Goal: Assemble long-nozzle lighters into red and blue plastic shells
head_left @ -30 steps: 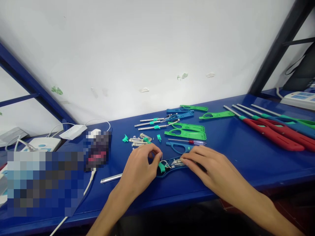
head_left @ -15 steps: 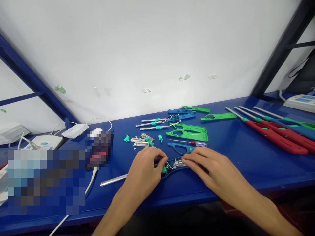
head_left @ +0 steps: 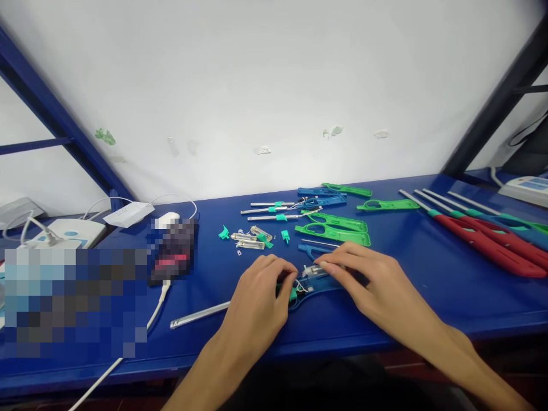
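Observation:
My left hand (head_left: 261,291) closes over the front of an opened lighter with a long metal tube (head_left: 199,315); thumb and index finger meet near its green trigger (head_left: 293,294) and thin white wires. Under both hands lies the lighter's blue half shell (head_left: 323,283). Between the fingertips of my right hand (head_left: 377,279) is a clear fuel tank (head_left: 314,271), raised at the shell's upper edge. Just behind is another blue half shell (head_left: 313,251), partly covered by my right hand. A thin metal shaft (head_left: 323,243) shows beside it.
Several clear fuel tanks (head_left: 250,245) and small green parts lie behind my left hand. Metal tubes with green pieces (head_left: 268,218) and green half shells (head_left: 349,233) lie farther back. Long red lighters (head_left: 492,245) occupy the right side. A white cable (head_left: 158,305) crosses the left side.
My right hand has lifted the clear fuel tank up and away from the blue half shell. My left hand stays on the lighter. The view has shifted slightly.

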The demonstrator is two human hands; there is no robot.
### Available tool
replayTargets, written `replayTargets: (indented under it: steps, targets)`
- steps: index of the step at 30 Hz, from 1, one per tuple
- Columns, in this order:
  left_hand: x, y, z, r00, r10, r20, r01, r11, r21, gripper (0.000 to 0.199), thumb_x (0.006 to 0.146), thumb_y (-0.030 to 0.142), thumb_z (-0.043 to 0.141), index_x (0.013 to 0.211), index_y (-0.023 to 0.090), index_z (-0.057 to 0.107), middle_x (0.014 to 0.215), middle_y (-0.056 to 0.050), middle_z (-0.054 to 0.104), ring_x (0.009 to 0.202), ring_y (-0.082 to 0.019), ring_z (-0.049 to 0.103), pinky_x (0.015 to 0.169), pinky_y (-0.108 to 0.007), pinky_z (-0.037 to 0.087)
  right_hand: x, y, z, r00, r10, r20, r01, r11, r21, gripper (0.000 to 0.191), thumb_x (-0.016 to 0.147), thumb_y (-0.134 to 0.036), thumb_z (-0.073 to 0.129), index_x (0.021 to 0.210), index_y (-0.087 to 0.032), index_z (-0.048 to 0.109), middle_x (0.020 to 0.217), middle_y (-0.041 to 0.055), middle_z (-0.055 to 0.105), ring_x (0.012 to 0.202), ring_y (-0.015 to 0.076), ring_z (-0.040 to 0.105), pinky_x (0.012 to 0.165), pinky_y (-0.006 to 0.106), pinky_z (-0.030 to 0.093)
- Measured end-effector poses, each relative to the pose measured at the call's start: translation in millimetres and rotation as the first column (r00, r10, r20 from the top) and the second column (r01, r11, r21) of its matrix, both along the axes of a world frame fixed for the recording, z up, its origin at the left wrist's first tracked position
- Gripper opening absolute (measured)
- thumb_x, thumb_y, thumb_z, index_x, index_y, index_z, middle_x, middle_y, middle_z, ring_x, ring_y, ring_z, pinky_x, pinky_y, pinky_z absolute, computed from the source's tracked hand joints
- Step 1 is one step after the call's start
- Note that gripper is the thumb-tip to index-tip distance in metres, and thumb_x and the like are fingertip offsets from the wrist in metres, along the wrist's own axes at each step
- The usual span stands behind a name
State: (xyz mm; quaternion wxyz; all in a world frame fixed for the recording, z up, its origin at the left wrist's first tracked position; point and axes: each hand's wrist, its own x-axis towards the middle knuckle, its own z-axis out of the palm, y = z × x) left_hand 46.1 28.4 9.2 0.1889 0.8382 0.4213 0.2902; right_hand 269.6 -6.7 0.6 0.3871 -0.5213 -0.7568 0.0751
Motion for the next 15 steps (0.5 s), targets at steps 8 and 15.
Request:
replayTargets:
  steps: [8, 15]
  targets:
    - [-0.9, -0.6, -5.7, 1.000, -0.029, 0.002, 0.029, 0.996, 0.085, 0.014, 0.102, 0.009, 0.062, 0.099, 0.019, 0.071, 0.096, -0.001, 0.073, 0.089, -0.022, 0.067, 0.082, -0.037, 0.052, 0.3, 2.1, 1.6, 0.998, 0.006, -0.058, -0.009, 0.998, -0.055, 0.024, 0.108, -0.038, 0.058, 0.104, -0.030, 0.080, 0.105, -0.0002, 0.079, 0.097, 0.0196, 0.073, 0.089, 0.032, 0.054]
    - [-0.7, 1.1, -7.6, 0.999, -0.048, -0.008, 0.049, 0.989, 0.141, 0.013, 0.102, 0.009, 0.062, 0.101, 0.019, 0.070, 0.098, -0.002, 0.073, 0.090, -0.022, 0.068, 0.083, -0.037, 0.054, -0.8, 3.3, 3.0, 0.999, 0.022, -0.048, -0.025, 0.998, -0.065, 0.023, 0.108, -0.037, 0.059, 0.106, -0.030, 0.081, 0.105, 0.0000, 0.078, 0.097, 0.0197, 0.073, 0.089, 0.032, 0.054]
